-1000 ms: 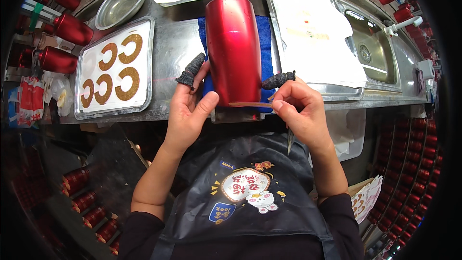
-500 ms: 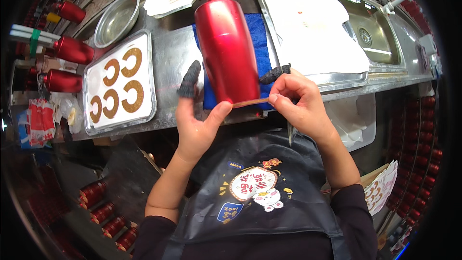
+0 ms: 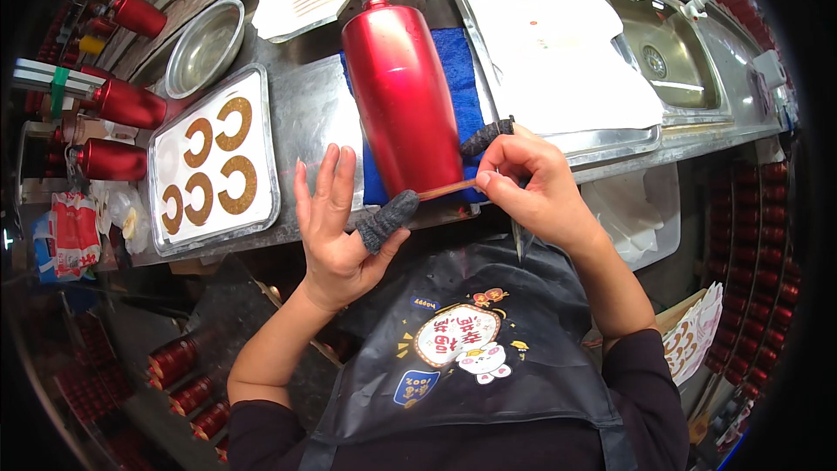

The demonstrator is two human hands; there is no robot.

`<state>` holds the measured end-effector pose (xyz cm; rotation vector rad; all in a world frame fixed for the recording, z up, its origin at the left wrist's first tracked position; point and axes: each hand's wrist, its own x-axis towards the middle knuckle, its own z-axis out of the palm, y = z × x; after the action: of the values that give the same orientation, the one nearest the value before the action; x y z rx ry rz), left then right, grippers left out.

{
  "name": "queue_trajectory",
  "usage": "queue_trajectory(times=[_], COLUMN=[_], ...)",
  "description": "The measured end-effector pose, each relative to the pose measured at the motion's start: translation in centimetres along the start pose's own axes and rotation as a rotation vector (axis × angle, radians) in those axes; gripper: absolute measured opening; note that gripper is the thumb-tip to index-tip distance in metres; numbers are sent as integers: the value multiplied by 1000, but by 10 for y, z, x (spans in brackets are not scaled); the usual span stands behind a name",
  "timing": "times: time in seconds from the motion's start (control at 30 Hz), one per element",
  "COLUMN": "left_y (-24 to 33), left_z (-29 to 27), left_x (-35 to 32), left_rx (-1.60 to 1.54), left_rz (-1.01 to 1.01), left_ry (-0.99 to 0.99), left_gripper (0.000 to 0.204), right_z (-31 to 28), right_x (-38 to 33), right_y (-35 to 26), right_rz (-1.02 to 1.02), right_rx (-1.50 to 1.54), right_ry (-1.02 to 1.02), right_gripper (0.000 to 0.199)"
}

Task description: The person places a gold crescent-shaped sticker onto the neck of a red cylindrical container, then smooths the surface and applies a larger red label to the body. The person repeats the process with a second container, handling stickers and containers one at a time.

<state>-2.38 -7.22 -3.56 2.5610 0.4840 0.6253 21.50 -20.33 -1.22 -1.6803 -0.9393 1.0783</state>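
A large glossy red bottle (image 3: 405,96) lies on a blue cloth (image 3: 462,61), its threaded neck pointing away from me. Across its near end runs a thin gold-brown strip (image 3: 446,189). My right hand (image 3: 534,187) pinches the strip's right end between thumb and finger, and a dark knitted finger cover sits on its index finger. Below that hand, the pointed tip of a metal tool (image 3: 520,242) sticks out; the rest is hidden. My left hand (image 3: 336,244) is spread, with its covered index fingertip touching the strip's left end against the bottle.
On the left, a metal tray (image 3: 272,153) carries several gold C-shaped pieces on white paper. Behind it stands a metal bowl (image 3: 228,35). White sheets (image 3: 567,61) cover a tray on the right, beside a sink (image 3: 706,65). More red bottles (image 3: 131,105) line the far left.
My left hand has turned and dropped slightly: its thumb has left the strip's end and the covered index fingertip is there now. The right hand keeps its pinch.
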Motion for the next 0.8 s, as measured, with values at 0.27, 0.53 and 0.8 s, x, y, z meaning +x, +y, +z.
queue_trajectory(times=[0.27, 0.53, 0.8], left_y=[6, 19, 18], left_z=[-18, -25, 7], left_x=[25, 53, 62], left_rx=[107, 165, 173], left_rz=[142, 252, 273], left_ry=[-75, -110, 25], left_gripper=[34, 31, 32], right_z=[3, 4, 6], right_x=[5, 5, 9], right_y=[2, 4, 8], right_rz=[-14, 1, -78], right_rx=[-37, -4, -30], right_ry=[-5, -7, -29], right_gripper=[9, 9, 12])
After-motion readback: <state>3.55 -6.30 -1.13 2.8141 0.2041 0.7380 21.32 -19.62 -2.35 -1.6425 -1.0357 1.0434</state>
